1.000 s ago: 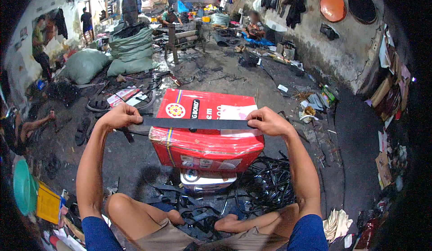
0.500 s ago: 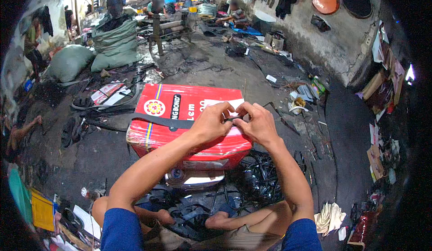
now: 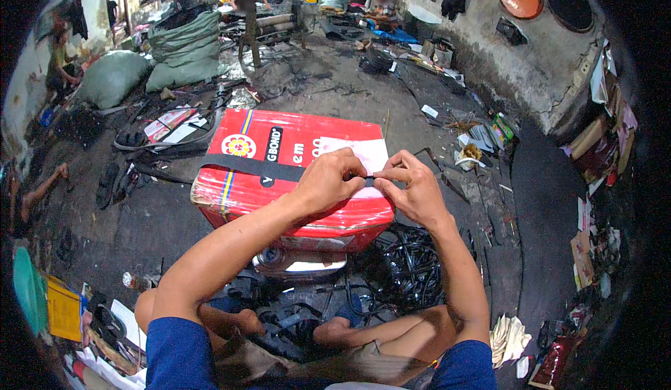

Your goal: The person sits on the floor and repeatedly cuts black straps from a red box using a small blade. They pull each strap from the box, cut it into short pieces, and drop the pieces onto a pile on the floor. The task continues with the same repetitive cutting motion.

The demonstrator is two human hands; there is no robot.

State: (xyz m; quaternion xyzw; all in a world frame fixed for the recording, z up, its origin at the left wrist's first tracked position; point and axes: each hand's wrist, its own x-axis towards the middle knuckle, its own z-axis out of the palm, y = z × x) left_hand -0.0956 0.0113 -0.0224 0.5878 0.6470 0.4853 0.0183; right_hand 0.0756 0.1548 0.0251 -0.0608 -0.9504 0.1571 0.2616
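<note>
A flat black strip [image 3: 253, 166] lies across the top of a red carton [image 3: 218, 189] in front of me. Its right end runs into my hands. My left hand [image 3: 331, 179] is closed on the strip, fingers curled and thumb forward. Close beside it, my right hand [image 3: 412, 186] pinches the strip's end between thumb and fingers. A short dark piece of it shows between the two sets of fingertips. Beneath the hands, a white and pink sheet of paper [image 3: 369, 154] rests on the carton; my fingers hide part of it.
A round metal tin [image 3: 271, 257] lies below the carton's near side. To its right is a tangled heap of black strips [image 3: 412, 268]. My bare feet are close by. Green sacks [image 3: 183, 47], a yellow crate [image 3: 64, 309] and a crumpled cream cloth [image 3: 509, 340] lie around. Other people sit farther off.
My fingers have shifted from an arched bunch to a flatter pinch, with the right index finger straighter. The strip lies flatter on the carton. The view has tilted slightly, moving the carton up.
</note>
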